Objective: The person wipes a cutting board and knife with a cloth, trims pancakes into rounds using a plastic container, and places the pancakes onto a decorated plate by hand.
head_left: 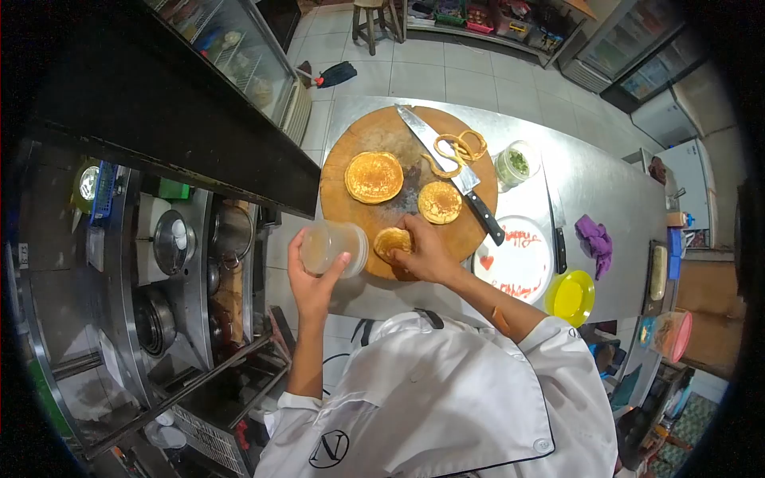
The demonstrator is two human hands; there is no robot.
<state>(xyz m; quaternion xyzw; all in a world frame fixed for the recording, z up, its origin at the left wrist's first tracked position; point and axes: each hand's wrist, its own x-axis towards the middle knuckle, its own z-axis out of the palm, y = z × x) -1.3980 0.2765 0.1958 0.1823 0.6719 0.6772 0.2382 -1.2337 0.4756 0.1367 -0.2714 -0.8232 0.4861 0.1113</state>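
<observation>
My left hand (313, 275) is wrapped around a clear plastic tub (328, 248), tipped on its side just off the board's near-left edge. In my right hand (422, 251) is a small pancake (390, 242), gripped by its edge at the near part of the round wooden cutting board (351, 219). A large pancake (374, 178) lies farther back on the board, and a smaller round pancake (440, 203) rests to its right. Curled pancake trimmings (457, 151) lie at the back right, beside and partly over the blade of a kitchen knife (454, 166).
Right of the board are a tub of chopped greens (518, 162), a white plate with red lettering (514, 275), a second knife (560, 248), a yellow-green bowl (570, 298) and a purple cloth (594, 245) on the steel table (613, 183). A dark panel (215, 111) juts in at left.
</observation>
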